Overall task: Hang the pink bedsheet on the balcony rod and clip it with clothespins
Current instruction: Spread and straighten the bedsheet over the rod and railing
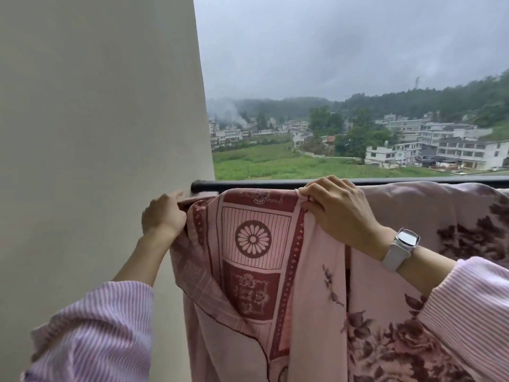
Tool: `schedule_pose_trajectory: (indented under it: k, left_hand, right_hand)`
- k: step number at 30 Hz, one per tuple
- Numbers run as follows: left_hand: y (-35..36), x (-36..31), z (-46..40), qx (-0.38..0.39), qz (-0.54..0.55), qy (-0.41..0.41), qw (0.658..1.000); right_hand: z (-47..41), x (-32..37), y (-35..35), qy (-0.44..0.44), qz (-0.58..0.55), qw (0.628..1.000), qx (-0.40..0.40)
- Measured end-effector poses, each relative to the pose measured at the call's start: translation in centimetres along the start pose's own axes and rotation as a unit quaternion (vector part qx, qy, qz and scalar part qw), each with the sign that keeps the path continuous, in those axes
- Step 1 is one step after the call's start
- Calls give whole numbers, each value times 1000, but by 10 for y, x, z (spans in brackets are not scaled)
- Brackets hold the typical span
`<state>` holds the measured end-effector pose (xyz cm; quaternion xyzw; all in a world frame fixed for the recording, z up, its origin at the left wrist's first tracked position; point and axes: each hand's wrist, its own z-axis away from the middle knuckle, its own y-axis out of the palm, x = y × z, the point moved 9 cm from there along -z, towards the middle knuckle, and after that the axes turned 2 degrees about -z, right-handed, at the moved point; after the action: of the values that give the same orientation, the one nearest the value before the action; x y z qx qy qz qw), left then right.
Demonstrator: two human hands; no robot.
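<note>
The pink bedsheet (256,260), patterned with dark red borders and flowers, hangs over the black balcony rod (248,184) and drapes down toward me. My left hand (162,213) grips the sheet's left edge close to the wall, just below the rod's end. My right hand (336,208), with a watch on its wrist, pinches a fold of the sheet's top edge at the rod. No clothespins are in sight.
A plain cream wall (96,133) fills the left side, and the rod's end meets it. Beyond the rod lie green fields, white buildings and wooded hills under a grey sky. More of the sheet (440,205) lies along the rod to the right.
</note>
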<state>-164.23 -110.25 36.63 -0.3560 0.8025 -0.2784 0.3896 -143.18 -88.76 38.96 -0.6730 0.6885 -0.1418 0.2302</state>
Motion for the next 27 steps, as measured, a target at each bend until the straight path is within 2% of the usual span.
schedule_pose_trajectory:
  k: [1,3,6,8,11,14,17,19,20,21,23,27]
  left_hand:
    - [4,-2,0,19,-10,1,1000]
    - [7,-21,7,16,19,54,998]
    - [-3,-53,34,-44,151,166,974]
    - [2,-58,56,-62,191,199,959]
    - [25,-30,61,-59,151,128,979]
    - [28,8,47,-31,204,56,977]
    - [3,52,33,-105,187,-41,976]
    - [-14,73,31,-154,122,-119,973]
    - [-17,71,30,-154,93,-126,976]
    - [-17,61,28,-146,76,-107,981]
    - [-15,25,35,-139,91,-15,986]
    - [-11,-64,76,-148,122,199,961]
  right_hand:
    - [0,-1,0,6,-2,1000,-6]
    - [-1,-4,-3,27,-14,999,-24]
    - [-1,0,-2,33,-5,999,-34]
    - [-1,11,1,9,16,999,-42]
    - [-1,38,17,-30,41,999,-20]
    - [-9,61,37,-41,32,999,7]
    - [-25,65,47,-21,19,1000,5]
    - [-33,62,49,-5,-1,1000,-1]
    - [-35,60,49,0,-6,1000,-3]
    - [-36,59,49,2,-11,1000,-7]
    - [-38,58,47,4,-26,1000,-10]
    - [-26,44,29,16,-15,1000,-22]
